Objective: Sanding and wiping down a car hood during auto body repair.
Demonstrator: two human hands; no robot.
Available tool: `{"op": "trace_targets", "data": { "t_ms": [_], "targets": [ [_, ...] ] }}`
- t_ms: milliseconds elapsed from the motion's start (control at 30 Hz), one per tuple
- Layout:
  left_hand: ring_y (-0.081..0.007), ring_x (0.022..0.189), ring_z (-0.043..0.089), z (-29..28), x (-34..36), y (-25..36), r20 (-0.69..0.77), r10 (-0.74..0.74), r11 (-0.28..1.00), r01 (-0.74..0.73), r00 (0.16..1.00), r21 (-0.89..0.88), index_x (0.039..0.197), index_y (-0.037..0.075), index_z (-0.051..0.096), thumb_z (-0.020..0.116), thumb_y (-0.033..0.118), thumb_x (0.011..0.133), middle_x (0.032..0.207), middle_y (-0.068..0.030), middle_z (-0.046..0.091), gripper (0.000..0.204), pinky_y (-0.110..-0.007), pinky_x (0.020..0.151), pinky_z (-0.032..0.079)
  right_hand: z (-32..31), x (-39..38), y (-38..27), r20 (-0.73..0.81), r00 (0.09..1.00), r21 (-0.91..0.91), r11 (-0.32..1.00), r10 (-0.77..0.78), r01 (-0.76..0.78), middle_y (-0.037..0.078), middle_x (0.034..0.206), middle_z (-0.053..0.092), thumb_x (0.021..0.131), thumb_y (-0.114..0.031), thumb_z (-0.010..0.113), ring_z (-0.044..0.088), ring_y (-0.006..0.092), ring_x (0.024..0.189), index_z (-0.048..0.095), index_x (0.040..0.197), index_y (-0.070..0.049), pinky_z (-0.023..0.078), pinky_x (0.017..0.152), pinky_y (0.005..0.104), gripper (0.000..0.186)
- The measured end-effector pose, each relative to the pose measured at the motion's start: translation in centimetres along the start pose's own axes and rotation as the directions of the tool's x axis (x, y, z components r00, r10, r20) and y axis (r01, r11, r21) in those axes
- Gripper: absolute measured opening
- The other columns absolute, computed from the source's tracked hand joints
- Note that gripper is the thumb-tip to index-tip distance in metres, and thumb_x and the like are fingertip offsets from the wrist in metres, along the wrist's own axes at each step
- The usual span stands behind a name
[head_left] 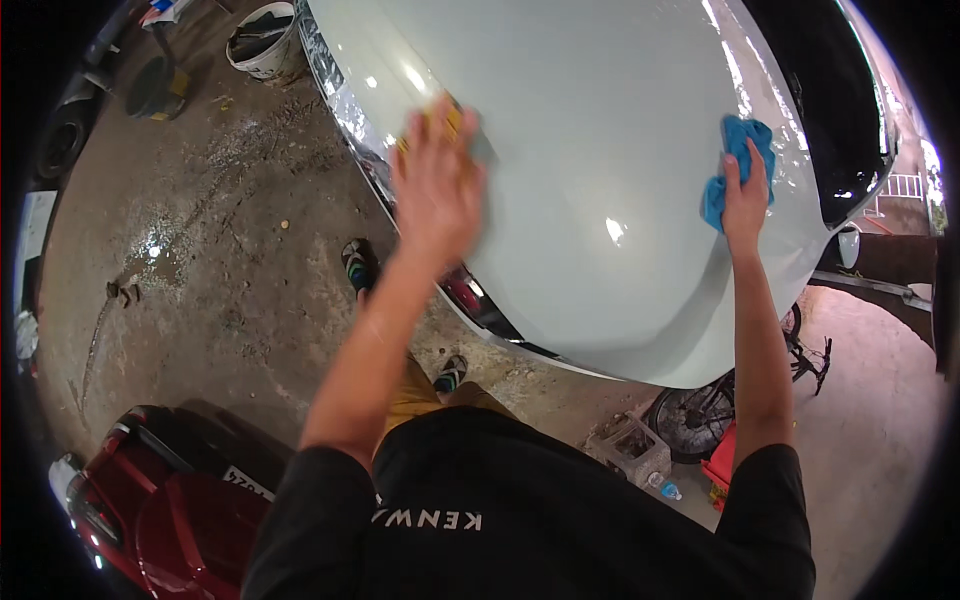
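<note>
The pale, glossy hood (590,150) of a car fills the upper middle of the head view. On its front part lies my left hand (437,190), slightly smeared by motion, pressing a yellow pad (453,122) against the paint. The fingers and palm cover most of that pad. Farther right, near the windshield (835,100), my right hand (745,190) grips a crumpled blue cloth (748,135) that rests on the hood. Its fingers are bent over the fabric.
A bicycle (695,415) and a concrete block (630,450) stand below the hood's right edge. A dark red vehicle (190,520) is at lower left. A white bucket (265,45) sits on the wet, dirty floor (230,230), past the front bumper.
</note>
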State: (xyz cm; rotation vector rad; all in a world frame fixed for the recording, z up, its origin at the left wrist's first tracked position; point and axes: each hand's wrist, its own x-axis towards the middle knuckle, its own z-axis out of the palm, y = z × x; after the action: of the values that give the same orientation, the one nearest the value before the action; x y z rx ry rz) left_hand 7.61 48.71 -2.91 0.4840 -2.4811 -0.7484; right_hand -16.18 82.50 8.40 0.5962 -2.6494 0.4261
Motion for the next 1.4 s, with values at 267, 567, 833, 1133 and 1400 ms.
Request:
{"op": "trace_targets", "data": {
  "t_ms": [267,567,833,1133,1400],
  "targets": [
    [-0.0400,0.151,0.019,1.3,-9.9,10.3,0.286,0.241,0.970,-0.218,0.927,-0.112,0.148,0.028,0.048,0.069,0.041,0.085,0.163,-0.0116,0.029,0.068,-0.070,0.112,0.016,-0.8,-0.9,2.7,-0.032,0.995,-0.062,0.994,0.091,-0.093,0.012,0.148,0.049,0.097,-0.051,0.052,0.041,0.0330,0.140,0.048,0.145,-0.019,0.025,0.116,0.0545,0.058],
    [-0.0438,0.148,0.025,3.4,5.5,-2.9,-0.145,0.261,0.915,-0.196,0.954,0.352,0.154,0.018,0.036,0.044,0.032,0.102,0.159,-0.0173,0.030,0.054,-0.071,0.106,0.030,0.1,0.0,-2.4,-0.006,0.986,-0.092,0.981,0.168,-0.168,0.004,0.150,0.048,0.097,-0.050,0.052,0.036,0.0291,0.144,0.046,0.146,-0.021,0.022,0.118,0.0568,0.057],
    [-0.0359,0.145,0.033,1.4,-2.1,8.7,0.526,0.596,0.774,-0.608,0.606,-0.176,0.146,0.024,0.048,0.060,0.020,0.082,0.148,-0.0096,0.047,0.065,-0.074,0.109,0.020,-0.1,-2.0,-0.6,-0.043,0.964,-0.089,0.960,0.262,-0.265,0.003,0.151,0.048,0.097,-0.046,0.054,0.036,0.0297,0.144,0.047,0.146,-0.020,0.021,0.118,0.0558,0.056],
    [-0.0348,0.143,0.034,0.6,36.6,-13.3,0.096,0.191,0.924,-0.212,0.977,0.318,0.150,0.027,0.042,0.043,0.039,0.103,0.157,-0.0057,0.038,0.048,-0.064,0.103,0.035,0.1,-4.8,-4.0,-0.227,0.884,-0.160,0.879,0.409,-0.448,0.007,0.158,0.037,0.091,-0.052,0.062,0.031,0.0439,0.144,0.057,0.136,-0.021,0.021,0.111,0.0707,0.056],
    [-0.0403,0.151,0.013,1.0,-4.5,12.9,0.472,0.861,0.417,-0.794,0.189,-0.442,0.155,0.025,0.036,0.051,0.028,0.093,0.165,-0.0102,0.020,0.064,-0.070,0.113,0.019,0.2,-3.6,-5.7,-0.128,0.719,-0.180,0.697,0.683,-0.694,0.004,0.159,0.034,0.090,-0.057,0.059,0.028,0.0399,0.147,0.053,0.138,-0.023,0.017,0.113,0.0706,0.058]
  ]
}}
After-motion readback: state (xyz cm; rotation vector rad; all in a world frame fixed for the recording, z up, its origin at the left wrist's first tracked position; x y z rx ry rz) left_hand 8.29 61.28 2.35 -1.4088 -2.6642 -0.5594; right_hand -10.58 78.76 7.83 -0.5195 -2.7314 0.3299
